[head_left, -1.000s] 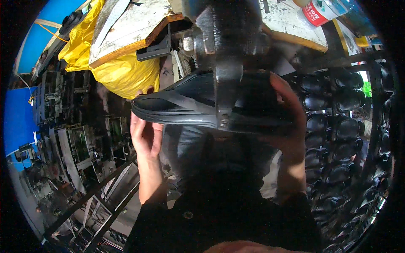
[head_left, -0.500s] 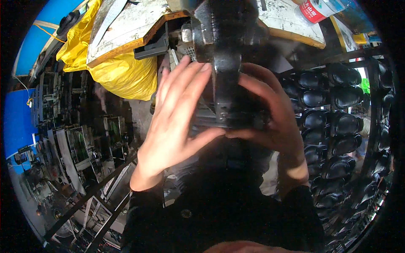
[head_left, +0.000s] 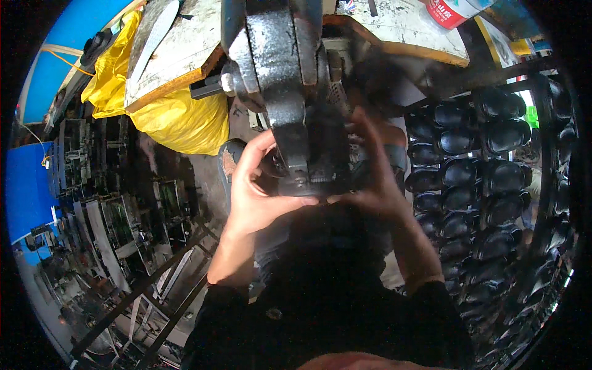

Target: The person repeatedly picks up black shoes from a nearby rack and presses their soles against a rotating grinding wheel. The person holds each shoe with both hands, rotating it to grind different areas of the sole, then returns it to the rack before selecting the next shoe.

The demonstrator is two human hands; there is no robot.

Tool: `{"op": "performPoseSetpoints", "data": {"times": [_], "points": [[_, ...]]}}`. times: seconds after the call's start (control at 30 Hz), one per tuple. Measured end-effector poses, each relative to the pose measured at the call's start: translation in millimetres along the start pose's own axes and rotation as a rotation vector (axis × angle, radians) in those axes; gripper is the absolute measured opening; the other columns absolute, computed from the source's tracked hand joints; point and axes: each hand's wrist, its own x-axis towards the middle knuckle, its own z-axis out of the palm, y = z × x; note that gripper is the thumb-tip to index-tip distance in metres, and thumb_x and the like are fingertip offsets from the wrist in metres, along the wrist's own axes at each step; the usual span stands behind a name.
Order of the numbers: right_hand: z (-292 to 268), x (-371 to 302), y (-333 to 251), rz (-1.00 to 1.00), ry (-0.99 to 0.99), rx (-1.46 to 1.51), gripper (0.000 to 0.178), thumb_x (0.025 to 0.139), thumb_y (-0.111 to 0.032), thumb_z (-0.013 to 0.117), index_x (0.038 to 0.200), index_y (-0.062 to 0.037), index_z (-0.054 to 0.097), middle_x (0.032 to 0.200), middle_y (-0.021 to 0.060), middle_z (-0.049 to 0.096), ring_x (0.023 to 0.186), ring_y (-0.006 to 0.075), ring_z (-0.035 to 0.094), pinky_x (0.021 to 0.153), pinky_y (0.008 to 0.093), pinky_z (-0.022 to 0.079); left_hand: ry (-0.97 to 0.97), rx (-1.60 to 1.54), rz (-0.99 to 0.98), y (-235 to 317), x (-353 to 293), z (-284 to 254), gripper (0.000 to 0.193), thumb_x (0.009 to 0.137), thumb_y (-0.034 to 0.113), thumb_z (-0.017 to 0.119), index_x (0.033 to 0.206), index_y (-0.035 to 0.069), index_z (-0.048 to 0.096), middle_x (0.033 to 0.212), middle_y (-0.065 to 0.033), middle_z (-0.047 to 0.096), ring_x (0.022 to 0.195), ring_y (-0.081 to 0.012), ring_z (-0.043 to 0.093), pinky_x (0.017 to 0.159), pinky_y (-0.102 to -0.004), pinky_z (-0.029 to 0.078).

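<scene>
A heavy, worn metal machine arm (head_left: pixel 275 74) comes down from the top centre and ends between my hands. Beneath its tip lies a dark item, seemingly a black shoe (head_left: pixel 327 172), though shadow and the machine hide much of its shape. My left hand (head_left: pixel 246 194) curls round its left side, with the thumb along the near edge. On the other side my right hand (head_left: pixel 381 185), partly in shadow, grips it with fingers reaching forward. The two thumb tips almost meet at the near edge.
White-topped benches with wooden edges (head_left: pixel 176 80) flank the machine, and a clear bottle with a red label (head_left: pixel 445 12) stands on the right one. A yellow bag (head_left: pixel 185 123) hangs at left. Racked black shoes (head_left: pixel 459 142) fill the right; metal frames (head_left: pixel 117 246) crowd the left.
The machine arm now appears further left in view. My left hand's fingers have gone from stretched forward to curled round the dark item, and both hands sit closer together.
</scene>
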Motion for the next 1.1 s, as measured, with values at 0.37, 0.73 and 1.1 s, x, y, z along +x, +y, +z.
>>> {"op": "performPoseSetpoints", "data": {"times": [0.37,0.73,1.1], "points": [[-51,-42,66,0.354,-0.008,0.186,0.087,0.065,-0.006,0.089,0.141,-0.0040,0.047,0.134,0.0120,0.058,0.124,0.0233,0.054,0.104,0.0382,0.045,0.138,-0.435,-0.183,-32,-23,11,0.097,0.056,-0.001,0.093,0.137,0.006,0.040,0.123,-0.0069,0.058,0.112,-0.0204,0.061,0.092,-0.0353,0.054],[-118,-18,-6,-0.051,0.037,-0.323,0.091,0.048,0.003,0.079,0.135,-0.0052,0.056,0.130,0.0115,0.061,0.126,0.0283,0.054,0.106,0.0370,0.042,0.173,-0.578,-0.244,-30,-20,27,0.097,0.059,-0.010,0.084,0.140,0.010,0.035,0.124,-0.0057,0.054,0.114,-0.0223,0.057,0.093,-0.0372,0.053],[-135,5,-40,-0.193,-0.033,-0.480,0.077,0.048,-0.003,0.082,0.123,-0.0038,0.063,0.126,0.0124,0.063,0.118,0.0280,0.057,0.103,0.0382,0.042,0.004,-0.514,-0.276,-23,-20,-14,0.095,0.077,0.025,0.084,0.152,0.006,0.028,0.143,-0.0110,0.048,0.130,-0.0239,0.050,0.106,-0.0402,0.043]]}}
